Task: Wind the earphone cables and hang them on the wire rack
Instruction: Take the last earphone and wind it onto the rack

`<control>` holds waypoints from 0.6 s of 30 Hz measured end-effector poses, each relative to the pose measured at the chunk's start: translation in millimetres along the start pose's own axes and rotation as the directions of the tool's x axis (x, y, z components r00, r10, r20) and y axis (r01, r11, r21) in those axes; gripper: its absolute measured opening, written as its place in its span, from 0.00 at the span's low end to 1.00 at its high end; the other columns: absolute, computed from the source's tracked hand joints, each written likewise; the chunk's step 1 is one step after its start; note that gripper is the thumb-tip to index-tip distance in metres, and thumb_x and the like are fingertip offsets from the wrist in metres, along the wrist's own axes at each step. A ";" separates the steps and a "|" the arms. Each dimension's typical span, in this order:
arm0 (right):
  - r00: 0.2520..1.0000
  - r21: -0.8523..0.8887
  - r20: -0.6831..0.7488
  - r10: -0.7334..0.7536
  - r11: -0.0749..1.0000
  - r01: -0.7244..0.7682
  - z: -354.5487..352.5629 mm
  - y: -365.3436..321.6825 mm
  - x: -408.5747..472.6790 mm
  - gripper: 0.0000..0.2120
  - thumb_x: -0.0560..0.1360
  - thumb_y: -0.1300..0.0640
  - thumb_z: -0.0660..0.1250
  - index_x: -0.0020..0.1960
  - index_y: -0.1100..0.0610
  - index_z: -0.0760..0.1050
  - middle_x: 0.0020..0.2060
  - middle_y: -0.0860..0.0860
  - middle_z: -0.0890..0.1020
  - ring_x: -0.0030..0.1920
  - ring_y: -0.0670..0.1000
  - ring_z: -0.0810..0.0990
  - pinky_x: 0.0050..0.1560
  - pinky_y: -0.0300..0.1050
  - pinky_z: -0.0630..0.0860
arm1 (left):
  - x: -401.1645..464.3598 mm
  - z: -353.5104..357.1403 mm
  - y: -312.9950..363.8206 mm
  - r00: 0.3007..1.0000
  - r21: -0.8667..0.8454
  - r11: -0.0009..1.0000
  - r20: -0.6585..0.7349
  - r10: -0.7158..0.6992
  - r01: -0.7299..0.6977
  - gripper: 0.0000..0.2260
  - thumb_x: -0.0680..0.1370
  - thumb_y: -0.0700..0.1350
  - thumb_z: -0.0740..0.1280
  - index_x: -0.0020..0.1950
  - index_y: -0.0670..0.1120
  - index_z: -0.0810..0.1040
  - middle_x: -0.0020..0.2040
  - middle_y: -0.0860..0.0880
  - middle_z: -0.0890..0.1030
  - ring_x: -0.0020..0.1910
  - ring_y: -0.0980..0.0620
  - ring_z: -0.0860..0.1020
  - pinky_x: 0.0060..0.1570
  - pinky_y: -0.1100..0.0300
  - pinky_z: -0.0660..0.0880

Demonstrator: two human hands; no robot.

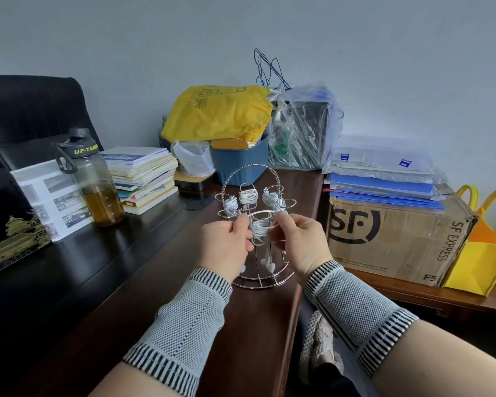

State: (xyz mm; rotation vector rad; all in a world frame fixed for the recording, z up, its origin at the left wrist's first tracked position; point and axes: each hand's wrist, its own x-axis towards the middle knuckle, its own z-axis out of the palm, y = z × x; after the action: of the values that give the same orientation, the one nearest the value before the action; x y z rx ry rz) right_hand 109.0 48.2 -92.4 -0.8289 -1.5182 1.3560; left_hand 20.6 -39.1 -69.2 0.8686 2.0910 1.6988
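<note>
A silver wire rack (249,173) with an arched handle stands on the dark wooden desk (161,270). Three wound white earphone bundles hang on its back loops, the middle one (248,197) highest. A fourth wound white bundle (259,229) hangs at the front loop, between my hands. My left hand (226,242) pinches the cable on the bundle's left side. My right hand (301,239) pinches it on the right side, at the front loop. White earbuds (269,265) dangle low inside the rack.
A tinted water bottle (98,179) and a stack of books (143,176) stand to the left. A blue bin (241,164), yellow bag and clear plastic bags sit behind the rack. A cardboard SF box (390,239) and a yellow tote (481,253) lie to the right.
</note>
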 end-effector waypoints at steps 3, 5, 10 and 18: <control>1.000 -0.094 0.005 0.003 0.996 -0.002 0.4 -6.3 3.6 0.21 0.76 0.53 0.62 0.27 0.58 0.77 0.29 0.55 0.83 0.31 0.53 0.79 0.48 0.58 0.79 | 3.2 3.6 -0.4 1.000 0.021 1.000 -0.014 0.024 -0.023 0.20 0.81 0.52 0.63 0.31 0.46 0.80 0.25 0.49 0.80 0.26 0.53 0.75 0.34 0.60 0.75; 0.999 -0.177 0.024 0.035 0.984 -0.031 0.6 -9.3 7.7 0.21 0.76 0.53 0.62 0.27 0.61 0.78 0.28 0.55 0.83 0.33 0.56 0.81 0.49 0.59 0.80 | 5.4 4.3 -2.4 1.000 0.047 0.999 0.000 0.015 -0.015 0.21 0.81 0.51 0.62 0.30 0.47 0.80 0.25 0.49 0.80 0.28 0.52 0.76 0.40 0.57 0.77; 0.995 -0.252 0.046 0.087 0.965 -0.073 2.3 -17.2 13.3 0.21 0.74 0.56 0.60 0.24 0.58 0.79 0.27 0.55 0.83 0.36 0.60 0.84 0.49 0.59 0.80 | 5.2 1.0 -10.6 0.999 0.120 0.993 0.035 0.005 -0.009 0.26 0.79 0.46 0.62 0.19 0.48 0.77 0.31 0.49 0.84 0.35 0.47 0.81 0.44 0.52 0.80; 0.993 -0.445 -0.077 -0.092 0.894 0.049 -6.2 -12.7 4.2 0.15 0.73 0.50 0.68 0.31 0.53 0.71 0.26 0.47 0.77 0.30 0.47 0.74 0.36 0.42 0.72 | -0.7 -6.4 -22.7 0.989 0.076 0.993 0.126 0.080 -0.090 0.21 0.74 0.42 0.64 0.19 0.49 0.74 0.38 0.52 0.86 0.45 0.52 0.83 0.53 0.49 0.79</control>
State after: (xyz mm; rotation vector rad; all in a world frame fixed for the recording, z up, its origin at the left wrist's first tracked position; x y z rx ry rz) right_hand 114.3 52.1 -79.3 -1.0900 -1.7921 0.9086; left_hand 11.5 -47.0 -89.5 1.0728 2.0806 1.5673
